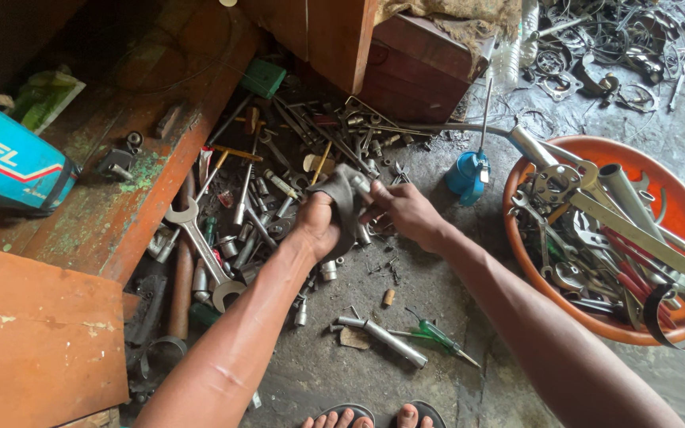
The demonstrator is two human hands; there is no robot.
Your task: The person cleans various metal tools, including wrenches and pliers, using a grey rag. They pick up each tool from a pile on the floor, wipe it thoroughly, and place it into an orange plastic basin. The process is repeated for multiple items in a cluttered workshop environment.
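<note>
An orange basin (679,210) at the right is heaped with spanners, metal tubes and a dark metal ring. Just left of it a blue oil can (467,173) stands on the grey floor (438,372). A large double-ended spanner (202,252) lies among scattered sockets and rods beside a worn orange-red wooden shelf (132,214). A green-handled screwdriver (436,335) and a metal tube (382,338) lie nearer the bottom, close together. A blue packet (9,162) sits at the far left. Tangled wire and rings lie at the top right.
</note>
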